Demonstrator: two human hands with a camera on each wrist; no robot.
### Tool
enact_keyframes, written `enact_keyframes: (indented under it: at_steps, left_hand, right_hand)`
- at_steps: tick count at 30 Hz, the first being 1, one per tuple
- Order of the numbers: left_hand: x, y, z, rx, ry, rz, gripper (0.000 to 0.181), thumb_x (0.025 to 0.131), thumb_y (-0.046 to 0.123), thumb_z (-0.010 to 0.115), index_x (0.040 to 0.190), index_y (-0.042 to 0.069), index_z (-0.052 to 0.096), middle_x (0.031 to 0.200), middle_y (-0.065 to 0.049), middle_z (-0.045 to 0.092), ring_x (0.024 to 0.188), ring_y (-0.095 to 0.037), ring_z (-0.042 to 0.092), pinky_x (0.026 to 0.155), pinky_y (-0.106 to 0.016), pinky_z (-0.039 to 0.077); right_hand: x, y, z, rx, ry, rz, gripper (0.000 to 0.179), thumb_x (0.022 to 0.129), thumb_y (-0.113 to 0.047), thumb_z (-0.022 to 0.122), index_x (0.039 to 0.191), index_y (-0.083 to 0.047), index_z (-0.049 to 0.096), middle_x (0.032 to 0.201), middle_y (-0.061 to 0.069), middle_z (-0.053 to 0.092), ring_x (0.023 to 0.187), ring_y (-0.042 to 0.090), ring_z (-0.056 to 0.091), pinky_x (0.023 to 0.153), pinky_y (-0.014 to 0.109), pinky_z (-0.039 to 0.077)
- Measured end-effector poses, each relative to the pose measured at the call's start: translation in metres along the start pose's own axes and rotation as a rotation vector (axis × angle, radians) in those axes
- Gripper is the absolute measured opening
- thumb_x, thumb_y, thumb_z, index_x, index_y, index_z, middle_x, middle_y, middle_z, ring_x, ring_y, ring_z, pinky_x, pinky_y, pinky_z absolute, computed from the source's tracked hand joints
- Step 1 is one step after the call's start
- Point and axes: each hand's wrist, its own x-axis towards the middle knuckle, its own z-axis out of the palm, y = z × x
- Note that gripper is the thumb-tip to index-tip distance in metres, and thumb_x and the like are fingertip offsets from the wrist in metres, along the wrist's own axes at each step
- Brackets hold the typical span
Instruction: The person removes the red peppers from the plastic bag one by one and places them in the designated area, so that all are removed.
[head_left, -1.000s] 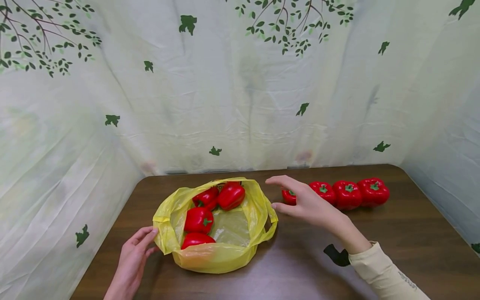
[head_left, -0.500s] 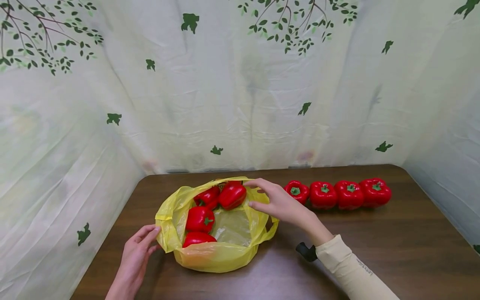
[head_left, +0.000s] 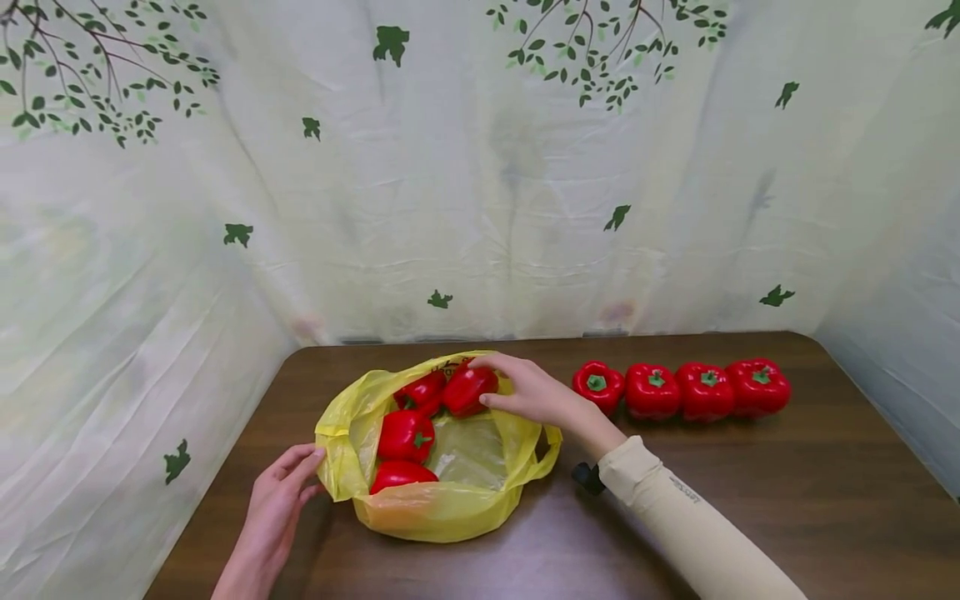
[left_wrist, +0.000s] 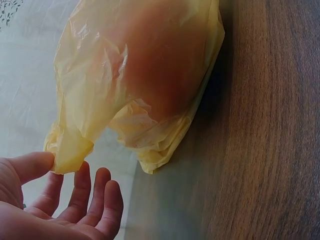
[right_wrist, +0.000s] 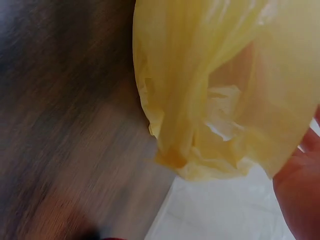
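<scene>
The red bell pepper (head_left: 467,393) lies inside the yellow plastic bag (head_left: 442,517), by the bag's far rim. Over its right end reaches the right hand (head_left: 531,392), partly open, thumb and fingers curved about the pepper; whether they grip it cannot be told. Three other peppers (head_left: 406,436) sit inside the bag along its left side, the nearest partly hidden by the front wall. At the bag's left edge the left hand (head_left: 276,492) pinches the plastic between thumb and forefinger, its other fingers loosely bent. Right of the bag, four more bell peppers (head_left: 703,392) stand in a row, green stems showing. Beneath the bag is a brown wood-grain table (head_left: 787,500); behind it hangs a leaf-printed pale sheet (head_left: 450,208).
</scene>
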Motion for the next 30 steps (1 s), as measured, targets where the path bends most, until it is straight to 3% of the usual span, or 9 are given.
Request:
enact_keyframes:
  at_steps: [10,18,26,30]
  left_hand:
    - [-0.001,-0.002,0.003,0.002,-0.005,0.009,0.01,0.096,0.023,0.067,0.095,0.013,0.071,0.093,0.005,0.064,0.087,-0.01,0.061,0.073,-0.029,0.053]
    - [0.001,-0.002,0.002,0.0,-0.005,0.018,0.012,0.096,0.023,0.067,0.096,0.012,0.071,0.093,0.005,0.064,0.085,-0.011,0.061,0.072,-0.029,0.053]
    - [0.0,-0.003,0.001,0.0,-0.004,0.018,0.012,0.096,0.023,0.067,0.097,0.012,0.071,0.094,0.005,0.064,0.085,-0.011,0.061,0.072,-0.029,0.053]
    - [0.0,-0.004,0.0,-0.001,-0.004,0.013,0.011,0.096,0.023,0.067,0.097,0.012,0.071,0.094,0.005,0.064,0.085,-0.011,0.061,0.072,-0.029,0.053]
  right_hand:
    - [0.013,0.009,0.008,-0.026,-0.042,0.038,0.057,0.091,-0.018,0.071,0.143,-0.009,0.048,0.141,0.009,0.051,0.125,0.025,0.05,0.103,0.04,0.043]
    - [0.013,0.01,0.014,-0.033,-0.121,0.097,0.069,0.086,-0.015,0.077,0.146,-0.011,0.043,0.144,0.004,0.047,0.115,0.021,0.054,0.095,0.036,0.049]
    - [0.013,0.007,0.023,-0.111,-0.158,0.129,0.08,0.08,-0.022,0.083,0.149,-0.018,0.042,0.134,0.005,0.043,0.105,0.017,0.052,0.088,0.032,0.048]
    - [0.013,0.008,0.028,-0.177,-0.154,0.122,0.082,0.076,-0.023,0.086,0.147,-0.017,0.045,0.132,0.006,0.042,0.109,0.018,0.05,0.091,0.032,0.047]
